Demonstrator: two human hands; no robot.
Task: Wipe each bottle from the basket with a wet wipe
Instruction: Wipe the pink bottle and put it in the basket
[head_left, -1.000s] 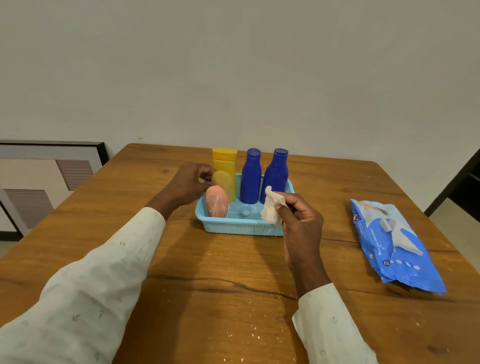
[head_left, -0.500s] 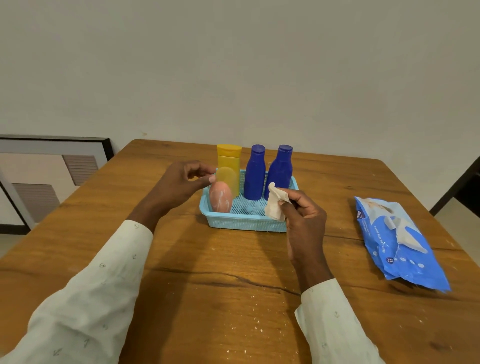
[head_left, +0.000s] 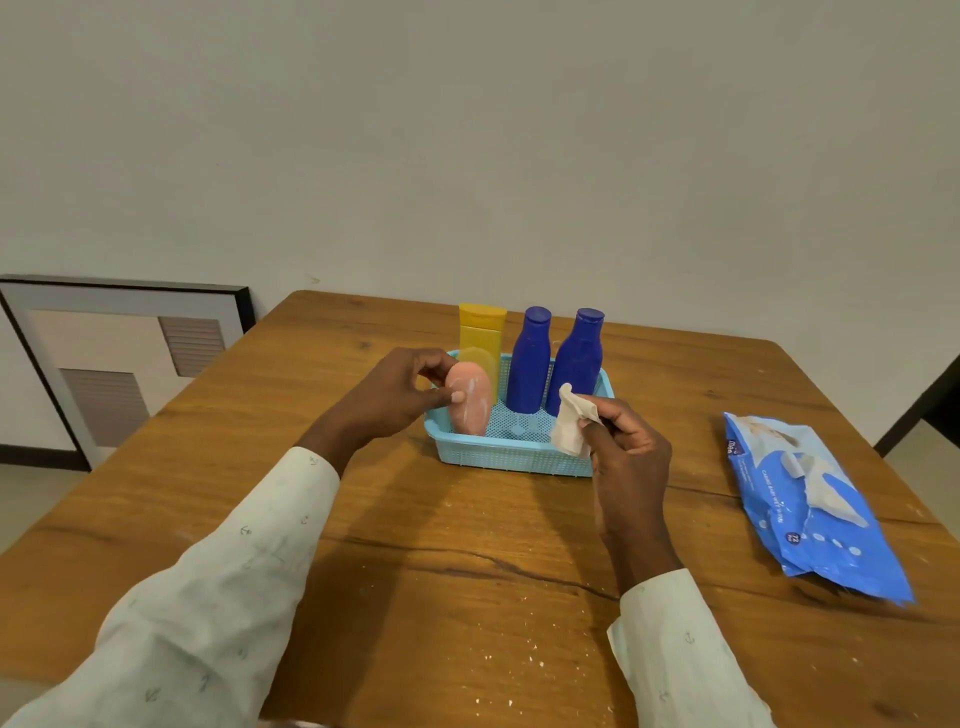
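A light blue basket (head_left: 509, 457) stands on the wooden table (head_left: 467, 571). In it are a pink bottle (head_left: 474, 402), a yellow bottle (head_left: 482, 332) and two dark blue bottles (head_left: 529, 364) (head_left: 579, 358). My left hand (head_left: 389, 395) pinches the pink bottle near its top, thumb on the front and fingers behind it; the bottle is still inside the basket. My right hand (head_left: 628, 462) holds a crumpled white wet wipe (head_left: 569, 426) at the basket's near right corner.
A blue pack of wet wipes (head_left: 810, 509) lies on the right side of the table, its flap open. A framed picture (head_left: 119, 358) leans against the wall at the left, beyond the table edge. A crack runs across the tabletop.
My left hand has left the yellow bottle's side and closed on the pink bottle. My right hand with the wipe has stayed near the basket's right front.
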